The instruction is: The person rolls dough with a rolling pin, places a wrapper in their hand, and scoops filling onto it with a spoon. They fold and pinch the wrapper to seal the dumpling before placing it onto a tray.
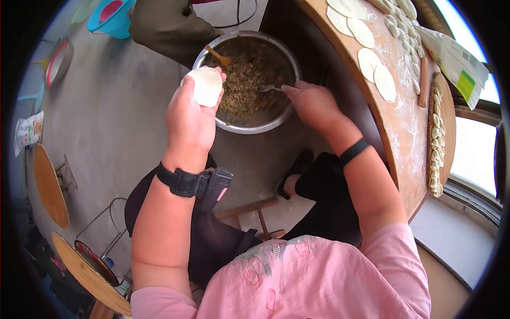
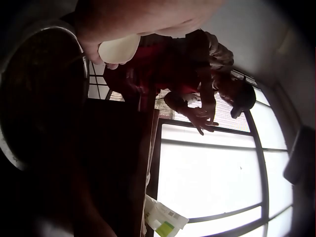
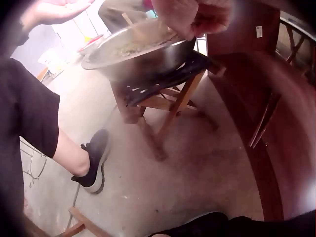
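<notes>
In the head view my left hand (image 1: 190, 114) holds a round white dumpling wrapper (image 1: 206, 86) on its palm side, thumb at one edge and fingertips at the other. It is beside the near left rim of a metal bowl (image 1: 255, 129) of chopped filling (image 1: 247, 72). My right hand (image 1: 313, 103) grips the handle of a metal spoon (image 1: 270, 88) over the bowl's right rim, the spoon's tip at the filling. A wooden spoon (image 1: 218, 56) leans inside the bowl. The right wrist view shows the right hand (image 3: 195, 19) above the bowl; the left wrist view is dark.
On the right, a floured table (image 1: 398, 127) bears wrappers (image 1: 385, 83), dough pieces, a rolling pin (image 1: 423, 82) and a board with a row of small dough pieces (image 1: 436, 143). The bowl stands on a wooden folding stool (image 3: 173, 106). Another person's leg (image 1: 164, 32) is beyond it.
</notes>
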Demonstrator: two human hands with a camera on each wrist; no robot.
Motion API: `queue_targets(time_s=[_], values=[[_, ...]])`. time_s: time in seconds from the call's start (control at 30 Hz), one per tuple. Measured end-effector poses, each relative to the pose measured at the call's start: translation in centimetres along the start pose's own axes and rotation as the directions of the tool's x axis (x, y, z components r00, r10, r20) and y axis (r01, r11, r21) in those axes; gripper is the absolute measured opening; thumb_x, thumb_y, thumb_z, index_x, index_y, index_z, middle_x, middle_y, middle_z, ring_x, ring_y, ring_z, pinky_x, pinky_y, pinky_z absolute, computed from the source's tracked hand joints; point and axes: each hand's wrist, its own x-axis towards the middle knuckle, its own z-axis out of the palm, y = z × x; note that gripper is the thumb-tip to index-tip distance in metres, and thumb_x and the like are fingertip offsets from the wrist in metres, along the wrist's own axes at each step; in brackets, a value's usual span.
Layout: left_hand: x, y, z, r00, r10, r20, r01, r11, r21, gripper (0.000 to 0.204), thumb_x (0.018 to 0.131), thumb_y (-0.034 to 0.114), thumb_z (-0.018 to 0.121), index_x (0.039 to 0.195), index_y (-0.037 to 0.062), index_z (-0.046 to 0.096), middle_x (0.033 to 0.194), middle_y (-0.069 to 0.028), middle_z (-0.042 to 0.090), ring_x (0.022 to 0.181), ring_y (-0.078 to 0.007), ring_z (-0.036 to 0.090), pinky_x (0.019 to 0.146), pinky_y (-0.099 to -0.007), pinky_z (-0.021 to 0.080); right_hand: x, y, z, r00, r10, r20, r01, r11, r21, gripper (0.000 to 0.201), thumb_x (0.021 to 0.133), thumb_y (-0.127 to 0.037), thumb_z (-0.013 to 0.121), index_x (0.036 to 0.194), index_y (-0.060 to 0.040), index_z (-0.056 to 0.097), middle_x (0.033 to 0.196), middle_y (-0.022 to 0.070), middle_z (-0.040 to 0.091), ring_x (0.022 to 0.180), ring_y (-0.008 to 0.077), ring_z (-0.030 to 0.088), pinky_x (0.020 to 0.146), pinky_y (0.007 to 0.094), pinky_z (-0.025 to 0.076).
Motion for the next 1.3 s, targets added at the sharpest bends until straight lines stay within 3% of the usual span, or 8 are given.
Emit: queue_targets(time_s=[0.6,0.77,0.8,0.87,1.0,1.1,1.2,1.3], values=[[0.3,-0.2,-0.3,0.995,0.074,-0.069,-0.074,0.997,0.003,0.038,0.108,0.02,0.04,0.133,-0.0082,0.048,0.131,-0.0236,0.058,0.122,-0.0318,0.058,0.105,-0.0408,0.047,-2.1,-2.6,-0.8,0.98,-0.035,0.194,0.036,0.999,-0.004,0.017,0.088,-0.011,0.056,0.081,-0.008,0.072,0.08,0.0132,0.07,0.081,0.0338,0.069,0.071,0.0453,0.055],[0.5,-0.2,-0.4,0.986,0.132,-0.104,-0.131,0.991,0.017,0.038,0.107,0.017,0.042,0.134,-0.0103,0.046,0.13,-0.0245,0.058,0.124,-0.0328,0.057,0.11,-0.0417,0.044,-2.0,-1.5,-0.2,0.972,-0.108,0.211,0.053,0.967,0.25,0.022,0.091,-0.012,0.056,0.102,-0.0063,0.075,0.086,0.0128,0.072,0.081,0.033,0.07,0.071,0.0439,0.055],[0.5,-0.2,-0.5,0.987,0.129,-0.101,-0.128,0.992,0.017,0.039,0.107,0.017,0.042,0.134,-0.0103,0.046,0.13,-0.0247,0.058,0.124,-0.0331,0.057,0.11,-0.0417,0.044,-1.9,-0.9,0.2,0.976,-0.141,0.166,0.077,0.937,0.341,0.025,0.093,-0.013,0.056,0.108,-0.0052,0.075,0.085,0.0123,0.073,0.079,0.0318,0.07,0.071,0.0431,0.055],[0.5,-0.2,-0.7,0.988,0.123,-0.095,-0.122,0.992,0.016,0.039,0.108,0.018,0.042,0.134,-0.0104,0.045,0.13,-0.0249,0.058,0.123,-0.0337,0.057,0.11,-0.0415,0.044,-1.8,0.2,0.9,0.97,-0.034,0.24,-0.137,0.739,0.66,0.027,0.094,-0.014,0.057,0.113,-0.0027,0.073,0.077,0.005,0.067,0.068,0.0221,0.063,0.062,0.0371,0.05],[0.6,-0.4,-0.8,0.996,0.011,-0.092,-0.019,0.996,-0.084,0.04,0.108,0.02,0.04,0.134,-0.0105,0.045,0.13,-0.0257,0.058,0.123,-0.0341,0.057,0.11,-0.0418,0.044,-1.3,-0.4,-3.4,0.823,0.007,0.569,-0.568,0.045,0.822,0.031,0.096,-0.015,0.055,0.121,-0.0027,0.07,0.068,-0.0072,0.048,0.06,0.0039,0.042,0.053,0.0228,0.034],[0.1,-0.8,0.1,0.994,-0.102,-0.029,0.098,0.987,-0.13,0.045,0.109,0.025,0.033,0.135,-0.0094,0.045,0.132,-0.0264,0.057,0.123,-0.0342,0.057,0.111,-0.0432,0.044,-1.6,-2.0,-5.0,0.873,-0.005,0.488,-0.483,-0.155,0.862,0.034,0.097,-0.013,0.056,0.126,0.0002,0.066,0.068,-0.0108,0.041,0.057,0.0008,0.03,0.051,0.0182,0.023],[-0.7,-1.3,1.3,0.985,-0.167,0.046,0.173,0.972,-0.158,0.052,0.11,0.033,0.024,0.136,-0.0084,0.045,0.133,-0.026,0.057,0.126,-0.0342,0.055,0.112,-0.0441,0.042,-1.6,-2.9,-4.9,0.92,0.017,0.391,-0.381,-0.185,0.906,0.032,0.098,-0.013,0.056,0.126,-0.0015,0.067,0.069,-0.0112,0.042,0.058,0.0006,0.035,0.051,0.0194,0.027],[-0.9,-2.0,1.8,0.979,-0.18,0.098,0.199,0.946,-0.256,0.061,0.11,0.04,0.019,0.135,-0.0087,0.045,0.134,-0.0266,0.056,0.128,-0.035,0.054,0.114,-0.0447,0.041,-1.3,-4.1,-4.8,0.963,0.147,0.224,-0.245,0.143,0.959,0.031,0.098,-0.009,0.056,0.127,-0.0055,0.067,0.068,-0.006,0.047,0.058,0.0063,0.042,0.052,0.0233,0.034]])
